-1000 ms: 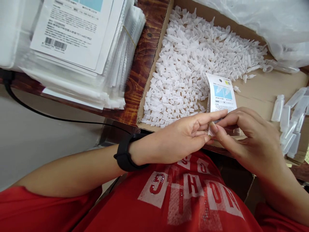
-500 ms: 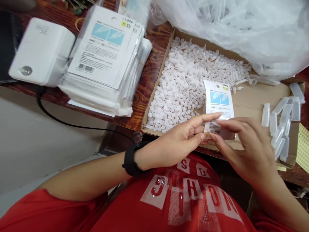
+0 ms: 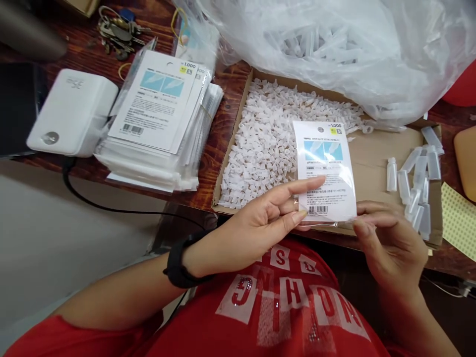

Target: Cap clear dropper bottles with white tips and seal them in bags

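A clear plastic packet with a printed white card (image 3: 325, 168) inside is held up over the front of a cardboard tray (image 3: 375, 171). My left hand (image 3: 273, 213) grips its lower left edge, thumb in front and forefinger stretched across the print. At the lower right corner my right hand (image 3: 390, 243) pinches the packet's edge between thumb and fingers. Behind the packet, a heap of small white plastic nozzle tips (image 3: 267, 144) fills the tray's left part. Several translucent small bottles (image 3: 416, 183) lie at the tray's right end; one stands apart.
A stack of similar card packets (image 3: 152, 106) lies left of the tray, beside a white power bank (image 3: 74, 114) with a black cable (image 3: 126, 211). Keys (image 3: 119, 32) lie behind. A large plastic bag (image 3: 334, 54) of bottles overhangs the tray's back. A yellow sticker sheet (image 3: 459, 218) lies right.
My right hand has moved from the packet's lower middle to its lower right corner. The card now faces me more fully. The whole view has shifted a little.
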